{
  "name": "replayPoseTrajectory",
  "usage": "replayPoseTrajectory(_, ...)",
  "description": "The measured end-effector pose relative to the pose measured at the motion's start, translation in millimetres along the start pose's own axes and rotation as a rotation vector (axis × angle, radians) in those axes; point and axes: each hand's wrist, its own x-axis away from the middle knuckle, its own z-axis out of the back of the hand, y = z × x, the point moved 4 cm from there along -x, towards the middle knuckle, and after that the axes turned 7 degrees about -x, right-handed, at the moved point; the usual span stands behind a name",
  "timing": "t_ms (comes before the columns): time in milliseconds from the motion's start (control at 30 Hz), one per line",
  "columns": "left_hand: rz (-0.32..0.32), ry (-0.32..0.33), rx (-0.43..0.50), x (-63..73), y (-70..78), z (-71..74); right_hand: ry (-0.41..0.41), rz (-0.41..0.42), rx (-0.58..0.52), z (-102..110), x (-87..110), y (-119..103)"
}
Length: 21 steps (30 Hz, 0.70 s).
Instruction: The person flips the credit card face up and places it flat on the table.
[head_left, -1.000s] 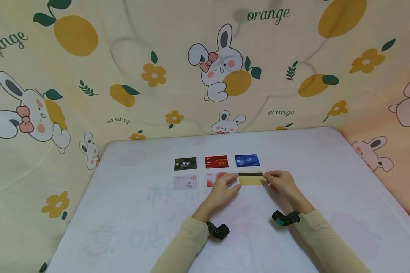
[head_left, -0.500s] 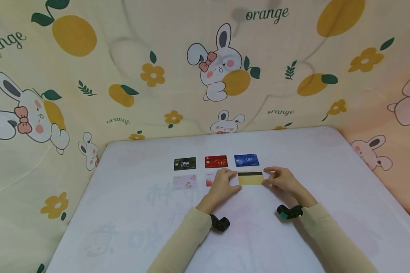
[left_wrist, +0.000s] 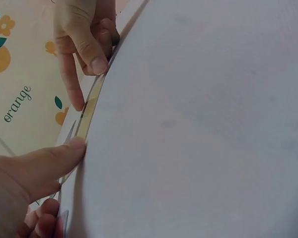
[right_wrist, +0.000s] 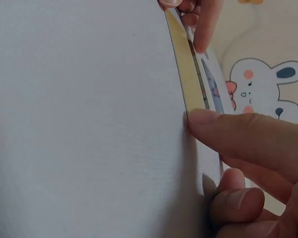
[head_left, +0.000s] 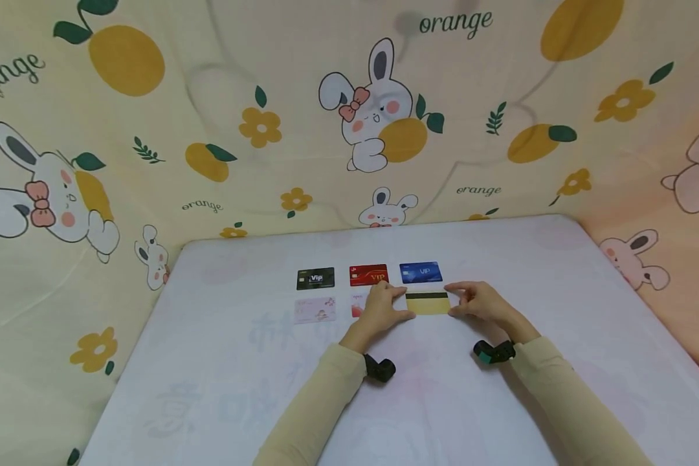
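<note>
A gold card (head_left: 428, 304) with a dark stripe along its far edge lies between both hands at the right end of the near row. My left hand (head_left: 378, 309) holds its left side, thumb at the near corner and index finger at the far one. At the right side my right hand (head_left: 485, 303) does the same, thumb and index finger spread over the corners. In the right wrist view, my right thumb (right_wrist: 206, 119) presses the gold card's end. A white card with red print (head_left: 358, 305) is partly hidden behind my left hand.
Behind lie a dark green Vip card (head_left: 315, 278), a red VIP card (head_left: 364, 275) and a blue VIP card (head_left: 421, 272). A pale pink card (head_left: 315, 310) lies at the near row's left end. Printed cloth hangs behind the white-covered table (head_left: 221, 362).
The fingers of both hands have spread from the gold card's sides to its corners, index fingers moving farther away. My left hand now overlaps the red VIP card slightly. The gold card barely shifts.
</note>
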Motion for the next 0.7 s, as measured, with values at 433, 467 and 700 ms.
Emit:
replayPoseTrajectory(433, 0.058, -0.001, 0.002, -4.4, 3.7, -2.2, -0.011, -0.032, 0.006, -0.4, -5.0, -1.7)
replayPoseTrajectory(467, 0.062, -0.003, -0.001, -4.7, 4.2, -2.6, -0.011, -0.032, 0.002, -0.4, -4.8, -1.8)
replayPoseTrajectory(700, 0.069, 0.023, 0.001, -3.4, 7.0, -1.8, -0.016, -0.009, -0.01, -0.1, -4.3, -1.4)
